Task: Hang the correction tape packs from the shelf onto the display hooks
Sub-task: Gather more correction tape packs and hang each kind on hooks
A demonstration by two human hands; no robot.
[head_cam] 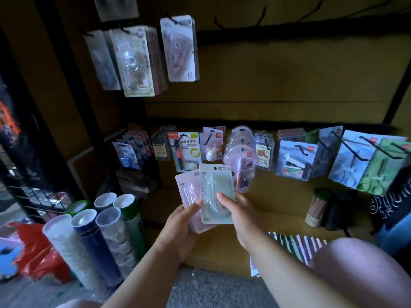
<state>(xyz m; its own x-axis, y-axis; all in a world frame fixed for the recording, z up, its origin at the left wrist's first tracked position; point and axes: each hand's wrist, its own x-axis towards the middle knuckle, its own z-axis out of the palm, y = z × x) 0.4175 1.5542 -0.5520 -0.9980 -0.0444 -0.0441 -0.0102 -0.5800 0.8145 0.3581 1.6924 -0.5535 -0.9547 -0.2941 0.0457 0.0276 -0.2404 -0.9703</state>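
My left hand [178,227] holds a small stack of pink correction tape packs [189,192] from below, thumb across the front. On top of the stack lies a pale green correction tape pack [213,187] with a round hang hole at its top; my right hand [238,210] grips its right edge with the thumb on the front. Both hands are in front of the lower row of display hooks. More packs stand in a row on the shelf [295,243] to the lower right. Bare black hooks [260,16] stick out of the upper rail at the top right.
Hanging blister packs fill the lower hooks [295,158] and the upper left hooks [178,47]. Several tall tubes [89,238] stand at the lower left beside a red bag [37,252]. A jar of sticks [315,207] stands on the right. My knee [360,270] is at the lower right.
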